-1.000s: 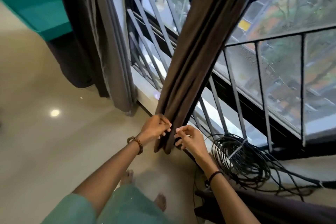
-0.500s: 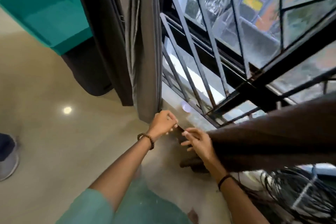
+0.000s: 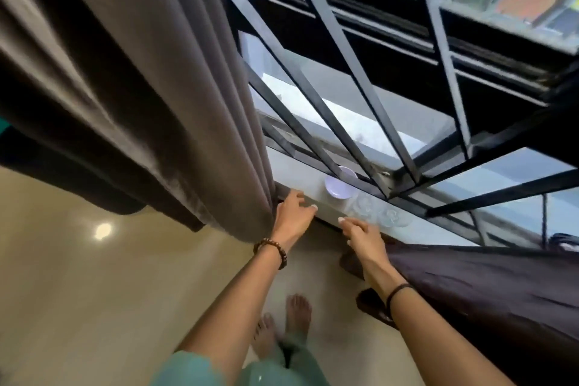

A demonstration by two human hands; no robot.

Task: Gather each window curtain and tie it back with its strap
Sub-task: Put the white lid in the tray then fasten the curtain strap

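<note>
No legible text, label or number anywhere.

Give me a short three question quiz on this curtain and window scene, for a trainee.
1. True or false: the pale dish sits on the window sill.
2. Which wrist wears the beaded bracelet? A left, B right, C neither.
3. Fill in: the dark brown curtain lies on the person's ___ side.
Key: 1 true; 2 A; 3 right.
</note>
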